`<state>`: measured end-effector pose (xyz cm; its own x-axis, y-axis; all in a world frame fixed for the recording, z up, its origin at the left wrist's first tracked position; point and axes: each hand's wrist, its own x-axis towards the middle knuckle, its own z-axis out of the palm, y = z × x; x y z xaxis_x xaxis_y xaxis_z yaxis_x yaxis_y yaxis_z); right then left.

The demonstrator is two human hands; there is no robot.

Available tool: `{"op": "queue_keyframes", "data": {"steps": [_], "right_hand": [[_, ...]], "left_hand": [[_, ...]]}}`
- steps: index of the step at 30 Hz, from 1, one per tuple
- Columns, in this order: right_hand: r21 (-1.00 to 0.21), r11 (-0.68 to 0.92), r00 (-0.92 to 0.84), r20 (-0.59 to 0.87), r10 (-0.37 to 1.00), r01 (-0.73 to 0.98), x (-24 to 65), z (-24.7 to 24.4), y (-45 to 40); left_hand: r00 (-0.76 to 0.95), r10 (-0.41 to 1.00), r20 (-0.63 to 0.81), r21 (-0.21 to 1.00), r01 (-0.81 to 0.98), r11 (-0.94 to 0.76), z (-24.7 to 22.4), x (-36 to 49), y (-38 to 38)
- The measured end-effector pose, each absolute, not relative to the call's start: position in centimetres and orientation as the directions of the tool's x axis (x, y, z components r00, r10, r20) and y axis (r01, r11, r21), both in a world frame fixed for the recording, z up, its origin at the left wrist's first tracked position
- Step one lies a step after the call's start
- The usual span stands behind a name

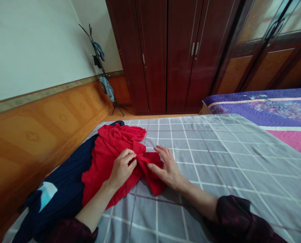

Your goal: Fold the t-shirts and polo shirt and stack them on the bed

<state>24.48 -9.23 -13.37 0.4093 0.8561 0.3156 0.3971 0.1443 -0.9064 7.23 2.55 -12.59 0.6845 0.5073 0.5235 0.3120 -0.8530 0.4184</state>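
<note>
Partly, the folds of the crumpled red cloth are hidden from me by the bare left hand, whose fingers are bent and pinch a gathered part of it. The bare right hand is open, its thumb at the cloth's loose end; whether it presses there, I cannot tell. The cloth lies wrinkled on the grey bedsheet with white checked lines, partly over a smooth dark navy cloth, which has a white and pale-blue patch. Both dark patterned sleeves are cut off by my view's edge.
</note>
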Motion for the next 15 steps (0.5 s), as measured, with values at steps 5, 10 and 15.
{"op": "queue_keyframes", "data": {"steps": [5, 10, 15], "right_hand": [[-0.945, 0.100, 0.231, 0.177, 0.957, 0.311, 23.7, -13.8, -9.2], [-0.943, 0.208, 0.631, -0.002, 0.776, -0.259, 27.2, -13.2, -7.5], [-0.904, 0.326, 0.806, -0.032, 0.592, -0.276, 31.8, -12.0, -6.9]], "left_hand": [[0.648, 0.431, 0.628, 0.406, 0.200, -0.892, -12.0, 7.5, 1.2], [0.566, 0.455, 0.687, 0.374, 0.262, -0.890, -11.9, 7.3, 1.0], [0.805, 0.415, 0.425, 0.263, 0.328, -0.907, -13.4, 7.4, 1.7]]}}
